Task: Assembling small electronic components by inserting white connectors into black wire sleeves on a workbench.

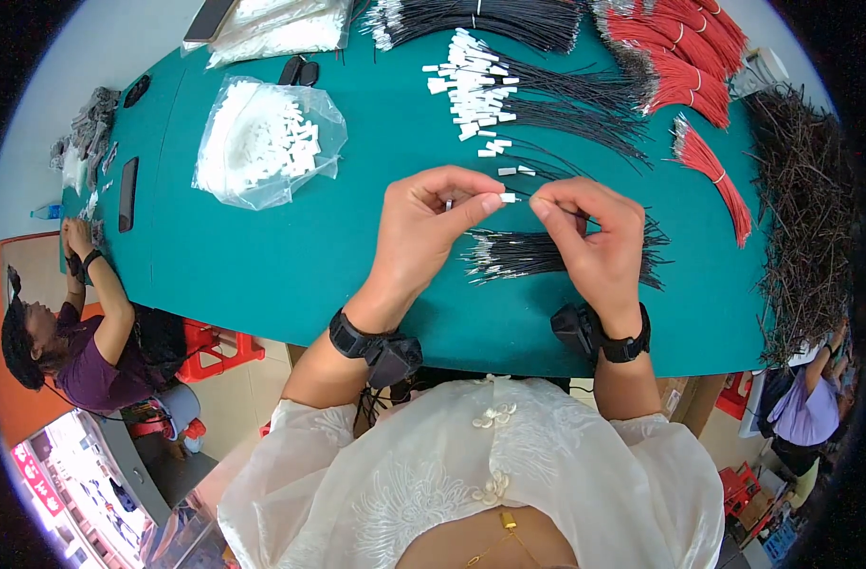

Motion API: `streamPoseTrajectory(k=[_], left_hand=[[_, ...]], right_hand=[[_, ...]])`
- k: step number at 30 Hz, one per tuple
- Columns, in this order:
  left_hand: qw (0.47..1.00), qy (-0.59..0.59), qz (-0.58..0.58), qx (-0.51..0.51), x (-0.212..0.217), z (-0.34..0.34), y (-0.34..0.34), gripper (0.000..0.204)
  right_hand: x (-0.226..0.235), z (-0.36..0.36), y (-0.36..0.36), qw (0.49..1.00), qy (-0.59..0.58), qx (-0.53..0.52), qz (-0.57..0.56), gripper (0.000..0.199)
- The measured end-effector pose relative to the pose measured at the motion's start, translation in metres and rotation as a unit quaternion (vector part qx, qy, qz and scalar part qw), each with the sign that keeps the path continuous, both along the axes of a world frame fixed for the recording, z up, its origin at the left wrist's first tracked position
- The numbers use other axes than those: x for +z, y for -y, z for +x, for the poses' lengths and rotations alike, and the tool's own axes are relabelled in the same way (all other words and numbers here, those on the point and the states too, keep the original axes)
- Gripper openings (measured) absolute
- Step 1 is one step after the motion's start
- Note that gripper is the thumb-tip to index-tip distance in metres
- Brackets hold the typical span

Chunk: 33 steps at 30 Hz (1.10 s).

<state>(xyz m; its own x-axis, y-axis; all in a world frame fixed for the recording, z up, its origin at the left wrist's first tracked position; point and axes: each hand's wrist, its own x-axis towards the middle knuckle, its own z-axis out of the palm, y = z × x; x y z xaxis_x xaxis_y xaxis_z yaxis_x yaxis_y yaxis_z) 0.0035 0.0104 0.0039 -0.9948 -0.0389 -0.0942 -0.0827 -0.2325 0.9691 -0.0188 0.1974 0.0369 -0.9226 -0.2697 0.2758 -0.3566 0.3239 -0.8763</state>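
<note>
Between the thumb and forefinger of my left hand (423, 213) is a small white plastic connector housing (510, 198). My right hand (594, 223) pinches a thin black wire close to it, the wire's tip pointing at the housing; whether the tip is inside I cannot tell. Under my right hand lies a bundle of loose black wires (518, 256) with bare metal ends. Just beyond my hands, black wires with white housings (475, 90) on their ends are spread in a pile. A clear plastic bag (267, 142) of loose white housings lies open to the left.
Red wire bundles (679, 57) and a smaller one (715, 180) lie at the far right, beside a heap of dark brown wires (807, 228). A thick black bundle (480, 24) and plastic bags (281, 28) sit at the back. A person (91, 341) works at the table's left end.
</note>
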Motion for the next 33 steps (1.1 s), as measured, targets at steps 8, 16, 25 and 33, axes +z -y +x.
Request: streamPoseTrajectory(k=[8, 16, 25, 33], left_hand=[[1.000, -0.006, -0.002, -0.009, -0.0017, 0.0001, -0.0005, 0.011], [1.000, 0.006, 0.009, -0.012, -0.0040, 0.0006, -0.0021, 0.010], [0.998, 0.010, 0.059, 0.003, -0.0035, 0.0024, -0.0042, 0.012], [0.999, 0.010, 0.046, -0.008, -0.0040, -0.0014, -0.0036, 0.012]], right_hand=[[0.0003, 0.0007, 0.0015, 0.999, -0.030, 0.007, 0.028, 0.004], [-0.0027, 0.0007, 0.0013, 0.997, -0.058, 0.004, 0.045, 0.005], [-0.0034, 0.0030, 0.0040, 0.997, -0.063, 0.007, 0.038, 0.005], [0.0047, 0.0004, 0.0038, 0.998, -0.034, 0.006, 0.060, 0.005]])
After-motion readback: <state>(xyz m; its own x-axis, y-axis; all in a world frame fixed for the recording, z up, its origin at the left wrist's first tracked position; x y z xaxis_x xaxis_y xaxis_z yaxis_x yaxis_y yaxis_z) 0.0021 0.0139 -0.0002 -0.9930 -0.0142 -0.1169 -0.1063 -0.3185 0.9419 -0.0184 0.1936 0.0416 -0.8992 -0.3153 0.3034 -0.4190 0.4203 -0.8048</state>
